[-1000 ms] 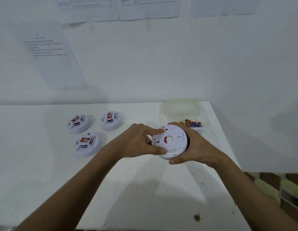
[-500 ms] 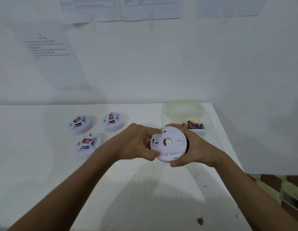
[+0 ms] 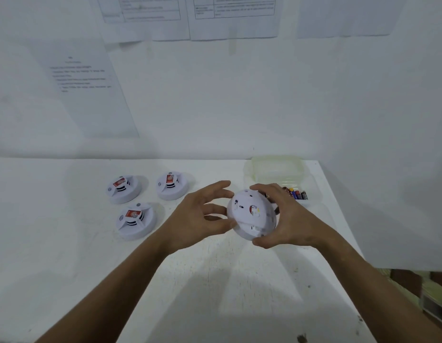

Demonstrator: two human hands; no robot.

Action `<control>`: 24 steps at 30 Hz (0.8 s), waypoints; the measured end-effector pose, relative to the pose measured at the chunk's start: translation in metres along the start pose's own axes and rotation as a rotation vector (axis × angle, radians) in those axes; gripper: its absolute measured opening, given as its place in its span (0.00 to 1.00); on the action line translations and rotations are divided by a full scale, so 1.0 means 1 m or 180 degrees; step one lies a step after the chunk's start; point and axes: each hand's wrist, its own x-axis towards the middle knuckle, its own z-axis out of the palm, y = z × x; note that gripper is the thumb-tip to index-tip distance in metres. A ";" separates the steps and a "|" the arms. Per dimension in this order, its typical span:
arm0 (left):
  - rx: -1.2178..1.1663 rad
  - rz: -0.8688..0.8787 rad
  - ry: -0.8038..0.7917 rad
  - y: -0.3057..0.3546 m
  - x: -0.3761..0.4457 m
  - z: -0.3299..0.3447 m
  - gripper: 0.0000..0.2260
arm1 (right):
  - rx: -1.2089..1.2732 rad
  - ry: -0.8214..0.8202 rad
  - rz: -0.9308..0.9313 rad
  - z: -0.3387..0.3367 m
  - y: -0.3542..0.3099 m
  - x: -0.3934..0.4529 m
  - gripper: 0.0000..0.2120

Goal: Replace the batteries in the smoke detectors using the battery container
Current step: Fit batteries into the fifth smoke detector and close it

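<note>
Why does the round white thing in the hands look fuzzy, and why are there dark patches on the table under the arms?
Head view: the round white plastic smoke detector, gripped by the right hand beside the spread left hand, is smeared by motion blur; the arms cast soft grey shadows on the white table; the wide lens bends the table's edges; the wall papers' print is too soft to read.

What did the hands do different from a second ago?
The left hand loosened: its fingers spread off the held detector, only the thumb touching. The right hand keeps gripping it, now tilted. The three detectors on the table and the batteries stayed put.
</note>
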 end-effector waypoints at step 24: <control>0.0420 0.0048 -0.0526 -0.005 0.005 -0.006 0.39 | 0.1436 -0.0331 0.0092 0.005 -0.015 -0.002 0.43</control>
